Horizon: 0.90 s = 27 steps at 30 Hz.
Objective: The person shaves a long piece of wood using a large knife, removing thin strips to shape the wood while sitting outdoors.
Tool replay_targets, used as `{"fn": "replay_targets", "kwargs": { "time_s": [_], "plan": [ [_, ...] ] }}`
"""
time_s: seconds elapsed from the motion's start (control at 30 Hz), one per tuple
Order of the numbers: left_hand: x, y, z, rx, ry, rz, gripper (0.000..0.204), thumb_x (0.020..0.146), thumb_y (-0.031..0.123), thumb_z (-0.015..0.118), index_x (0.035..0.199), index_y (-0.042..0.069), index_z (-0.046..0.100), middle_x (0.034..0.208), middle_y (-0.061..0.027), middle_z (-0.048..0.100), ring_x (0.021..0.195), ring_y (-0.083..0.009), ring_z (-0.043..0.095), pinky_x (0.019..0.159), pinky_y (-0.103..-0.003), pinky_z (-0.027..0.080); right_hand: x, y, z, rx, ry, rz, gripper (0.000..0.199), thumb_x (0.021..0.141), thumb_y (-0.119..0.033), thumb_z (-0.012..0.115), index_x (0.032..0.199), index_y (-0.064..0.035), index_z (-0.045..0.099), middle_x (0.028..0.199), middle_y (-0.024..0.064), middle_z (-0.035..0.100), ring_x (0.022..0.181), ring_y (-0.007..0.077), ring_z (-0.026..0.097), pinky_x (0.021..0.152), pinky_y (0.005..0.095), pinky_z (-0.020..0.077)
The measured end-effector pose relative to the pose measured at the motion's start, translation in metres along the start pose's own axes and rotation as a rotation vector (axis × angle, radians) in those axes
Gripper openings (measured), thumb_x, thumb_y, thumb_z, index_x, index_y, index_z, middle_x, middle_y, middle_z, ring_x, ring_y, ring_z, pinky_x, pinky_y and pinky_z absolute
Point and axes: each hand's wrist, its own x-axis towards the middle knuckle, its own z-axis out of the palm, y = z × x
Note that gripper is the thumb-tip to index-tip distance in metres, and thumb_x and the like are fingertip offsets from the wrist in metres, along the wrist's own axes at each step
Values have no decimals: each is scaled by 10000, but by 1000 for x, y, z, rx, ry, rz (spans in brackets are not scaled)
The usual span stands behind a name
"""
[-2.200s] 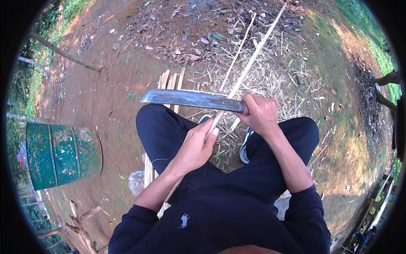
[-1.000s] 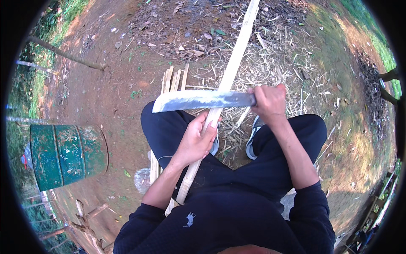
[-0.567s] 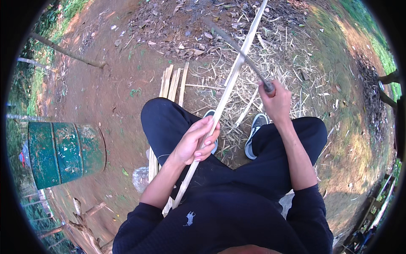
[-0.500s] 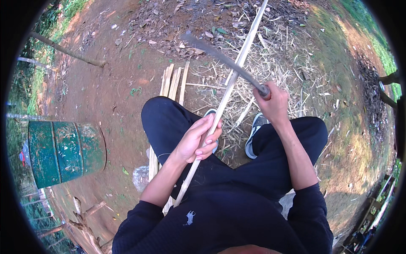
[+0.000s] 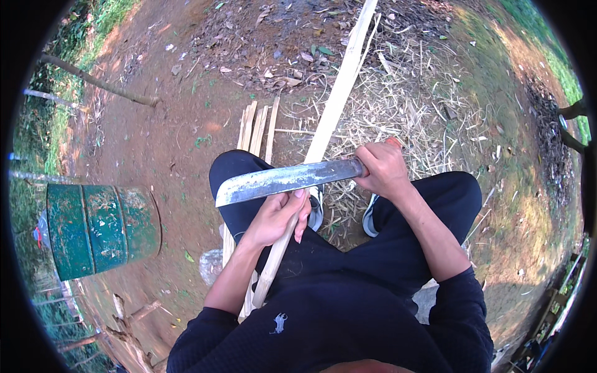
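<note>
My left hand [image 5: 275, 219] is closed round a long pale strip of split wood or bamboo [image 5: 336, 102]. The strip slants from my lap, between my knees, up past the far edge of the view, its broad face showing. In my right hand [image 5: 384, 169] is the handle of a machete, with a reddish end showing past the fist. Its worn grey blade [image 5: 283, 182] lies across the strip just beyond my left fingers, flat side visible, tip to the left. A thin sliver [image 5: 371, 42] stands off the strip's far right edge.
Pale shavings [image 5: 398, 93] litter the ground ahead of my shoes. Several cut strips [image 5: 254, 127] lie beside my left knee. A rusty green drum [image 5: 102, 230] is at the left, with branches [image 5: 127, 329] nearer. A thin post [image 5: 102, 84] stands at far left.
The machete has come back toward me, from far out along the strip to just beyond my left hand. Its blade has turned from edge-on to flat side showing. The strip's broad face now shows.
</note>
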Motion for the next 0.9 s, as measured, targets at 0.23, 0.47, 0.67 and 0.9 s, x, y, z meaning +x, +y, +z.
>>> {"fn": "replay_targets", "kwargs": {
  "time_s": [0.23, 0.47, 0.67, 0.9],
  "plan": [
    [-4, 6, -1, -88, 0, -60, 268, 1092, 302, 386, 1117, 43, 453, 691, -25, 451, 345, -50, 361, 301, -197, 336, -2, 7, -2, -127, -22, 56, 305, 594, -119, 774, 768, -89, 525, 651, 68, 556, 586, 252, 614, 554, 418, 468],
    [-3, 8, 4, -85, -45, -75, 264, 1092, 284, 391, 1171, 40, 456, 638, 6, 406, 351, -30, 330, 299, -190, 291, 13, 16, -23, 90, 77, 651, 279, 871, -275, 754, 807, -22, 656, 562, 60, 609, 466, 189, 580, 478, 337, 419],
    [-9, 12, 13, 161, -48, -113, 279, 1092, 259, 389, 1230, 23, 441, 593, 17, 389, 344, -49, 345, 321, -201, 318, 14, 10, -31, 782, 210, 954, 353, 916, -324, 740, 993, 17, 690, 545, -63, 496, 467, 34, 472, 430, 262, 368],
    [-49, -1, 17, 254, -86, -128, 260, 1086, 266, 405, 1174, 25, 446, 597, 0, 423, 373, -76, 399, 360, -221, 358, 21, 14, -34, 1185, 416, 888, 407, 912, -256, 755, 1120, 71, 631, 558, -36, 503, 428, 39, 441, 415, 228, 365]
  ]
}}
